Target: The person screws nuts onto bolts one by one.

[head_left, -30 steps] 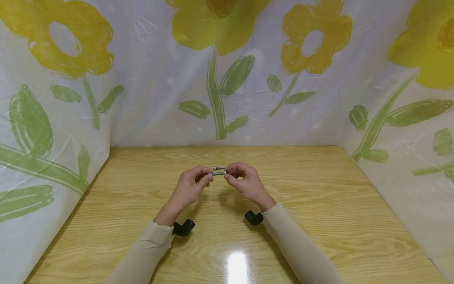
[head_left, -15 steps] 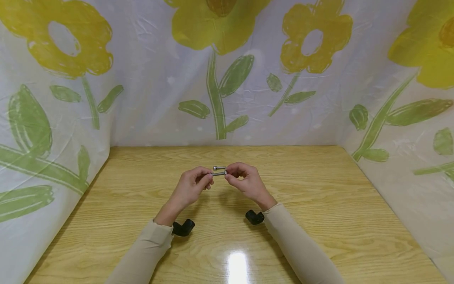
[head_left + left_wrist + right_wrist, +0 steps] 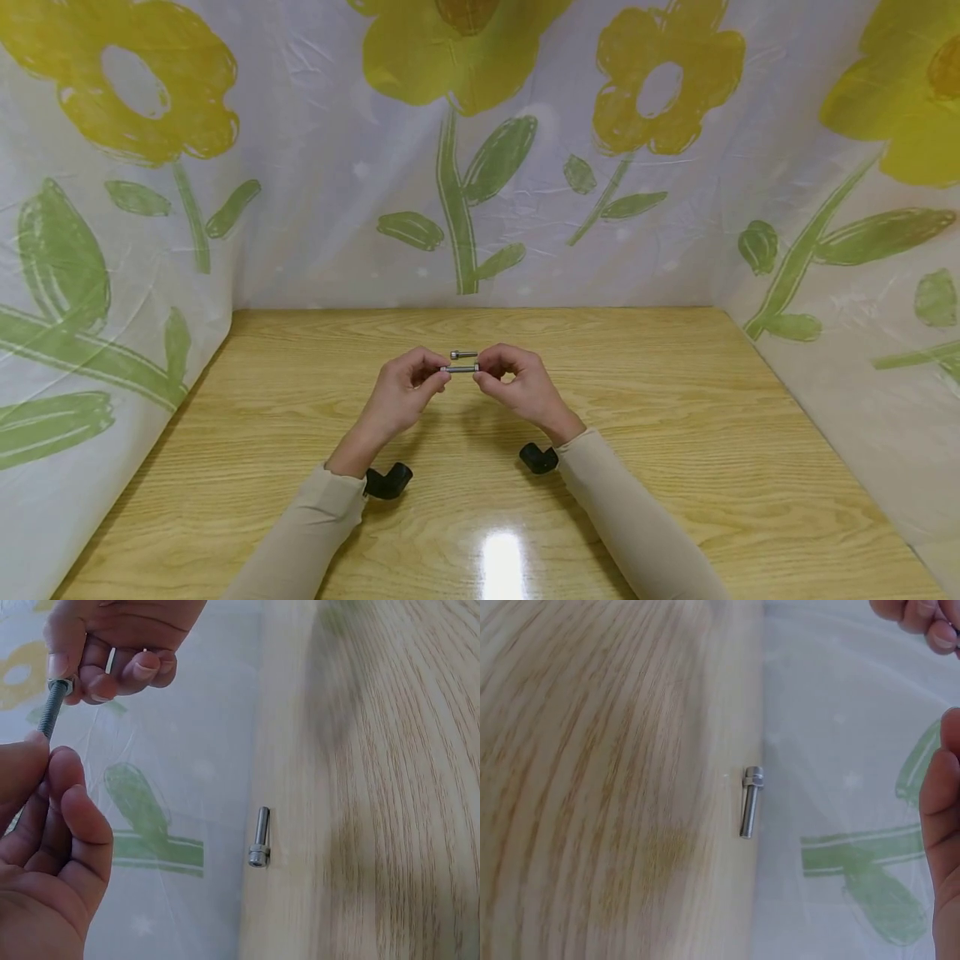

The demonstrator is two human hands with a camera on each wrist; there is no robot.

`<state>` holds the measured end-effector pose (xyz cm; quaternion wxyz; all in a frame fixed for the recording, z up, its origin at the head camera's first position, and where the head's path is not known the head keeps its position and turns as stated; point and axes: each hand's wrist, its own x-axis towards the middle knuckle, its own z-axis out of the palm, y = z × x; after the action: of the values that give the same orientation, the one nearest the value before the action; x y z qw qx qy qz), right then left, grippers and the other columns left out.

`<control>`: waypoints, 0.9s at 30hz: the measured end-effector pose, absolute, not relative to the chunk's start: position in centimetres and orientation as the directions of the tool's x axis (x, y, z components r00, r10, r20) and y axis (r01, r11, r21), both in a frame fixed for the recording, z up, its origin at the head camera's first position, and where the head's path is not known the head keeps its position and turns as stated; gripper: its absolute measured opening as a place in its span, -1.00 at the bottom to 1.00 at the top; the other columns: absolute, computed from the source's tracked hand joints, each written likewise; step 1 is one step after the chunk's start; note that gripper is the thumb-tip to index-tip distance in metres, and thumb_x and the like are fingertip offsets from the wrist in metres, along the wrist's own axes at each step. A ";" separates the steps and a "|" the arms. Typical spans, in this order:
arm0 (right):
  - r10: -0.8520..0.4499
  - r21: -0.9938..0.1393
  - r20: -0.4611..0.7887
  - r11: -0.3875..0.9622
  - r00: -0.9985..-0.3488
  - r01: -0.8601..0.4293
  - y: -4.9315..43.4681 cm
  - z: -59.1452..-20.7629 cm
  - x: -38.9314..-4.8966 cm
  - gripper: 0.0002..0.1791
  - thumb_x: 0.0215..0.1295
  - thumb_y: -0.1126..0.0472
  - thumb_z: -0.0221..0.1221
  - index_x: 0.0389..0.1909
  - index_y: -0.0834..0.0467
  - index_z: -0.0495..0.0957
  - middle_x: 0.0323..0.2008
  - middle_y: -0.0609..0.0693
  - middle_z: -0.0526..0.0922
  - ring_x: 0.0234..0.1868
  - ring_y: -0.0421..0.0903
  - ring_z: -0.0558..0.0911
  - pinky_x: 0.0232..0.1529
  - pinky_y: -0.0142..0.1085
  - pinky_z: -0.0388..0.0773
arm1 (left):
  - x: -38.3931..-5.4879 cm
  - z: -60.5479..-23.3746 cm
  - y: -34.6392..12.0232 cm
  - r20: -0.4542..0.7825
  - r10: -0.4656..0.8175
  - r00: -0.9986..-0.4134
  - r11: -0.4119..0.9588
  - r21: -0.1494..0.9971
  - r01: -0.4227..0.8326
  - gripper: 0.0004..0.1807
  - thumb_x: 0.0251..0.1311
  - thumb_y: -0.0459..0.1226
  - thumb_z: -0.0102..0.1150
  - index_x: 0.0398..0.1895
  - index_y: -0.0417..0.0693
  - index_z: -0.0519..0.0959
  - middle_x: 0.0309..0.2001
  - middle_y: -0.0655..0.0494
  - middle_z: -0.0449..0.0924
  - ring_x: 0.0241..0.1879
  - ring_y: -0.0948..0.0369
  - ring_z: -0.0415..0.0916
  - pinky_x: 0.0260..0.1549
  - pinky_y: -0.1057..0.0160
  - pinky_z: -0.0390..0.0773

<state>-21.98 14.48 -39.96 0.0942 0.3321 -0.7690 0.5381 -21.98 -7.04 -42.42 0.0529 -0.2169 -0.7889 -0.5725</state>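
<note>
A threaded metal bolt spans the gap between both hands, above the table and nearly level. My left hand pinches its left end between thumb and fingers. At the other end, my right hand pinches a hex nut, which sits around the thread in the left wrist view. Behind the hands, a second bolt lies on the table; a nut seems to sit close under its round head in the right wrist view. The held bolt's head is largely covered by the left fingers.
The wooden table meets a flower-printed cloth at the back and both sides. Black elbow-shaped pieces stick out at both wrists. Light reflects off the table near its front.
The held bolt has gone from a slight tilt to nearly level, and the left fingers have shifted slightly on it. The right hand and the bolt on the table look almost unchanged.
</note>
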 end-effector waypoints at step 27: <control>-0.460 -0.821 0.360 0.257 -0.812 -0.509 14.6 -39.1 -21.7 -0.68 0.26 0.38 0.21 0.03 0.28 0.47 -0.27 0.20 0.57 -0.31 0.09 0.58 -0.31 -0.10 0.50 | -19.9 -39.8 -6.3 0.364 0.233 -0.902 0.253 0.873 0.417 -0.88 0.24 -0.47 0.16 -0.18 -0.35 0.56 -0.34 -0.12 0.64 -0.36 -0.10 0.55 -0.44 0.32 0.50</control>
<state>-21.66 14.57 -39.14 0.0235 0.3058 -0.7924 0.5274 -19.93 -6.35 -39.75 0.0801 -0.2064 -0.7873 -0.5754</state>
